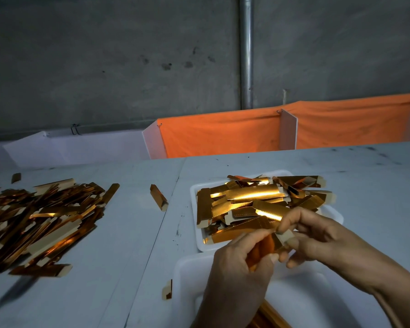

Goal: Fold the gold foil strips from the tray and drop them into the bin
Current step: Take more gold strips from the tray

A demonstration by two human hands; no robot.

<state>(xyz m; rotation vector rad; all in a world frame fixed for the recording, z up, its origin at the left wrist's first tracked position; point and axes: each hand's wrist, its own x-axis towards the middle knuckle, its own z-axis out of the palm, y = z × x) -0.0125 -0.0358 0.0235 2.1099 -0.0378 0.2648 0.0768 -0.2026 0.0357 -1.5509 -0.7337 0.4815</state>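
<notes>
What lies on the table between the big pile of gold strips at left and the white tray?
In the head view, one folded gold strip lies alone on the table between the pile and the tray.

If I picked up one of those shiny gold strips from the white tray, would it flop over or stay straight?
Probably fairly straight: the gold strips in the tray lie flat with sharp creases, like thin card. Likely very light, since they are thin and heaped loosely. The one held by the left hand and right hand keeps its fold, so it probably bends easily.
</notes>
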